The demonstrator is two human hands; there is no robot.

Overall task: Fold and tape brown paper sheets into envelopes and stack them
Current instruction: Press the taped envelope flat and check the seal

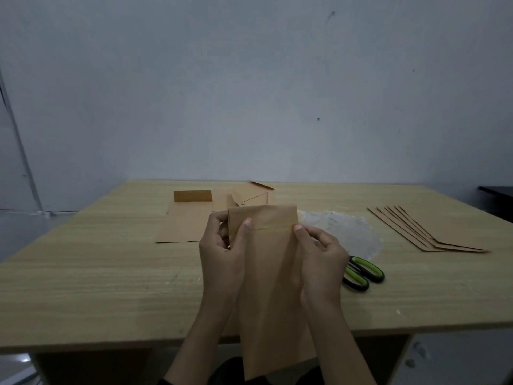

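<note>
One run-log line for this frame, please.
left hand: grips folded brown paper envelope | right hand: pinches same envelope | both thumbs: on flap edge

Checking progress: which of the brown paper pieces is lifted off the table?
The folded envelope gripped by the left hand and right hand; the sheet and the stack rest on the table.

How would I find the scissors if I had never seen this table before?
Look at the wooden table and go to its right half. Just beside the person's right hand, which holds a brown paper envelope, and in front of a whitish crinkly sheet, lie the scissors. They are the only thing with black and bright green handles among all the brown paper.
</note>
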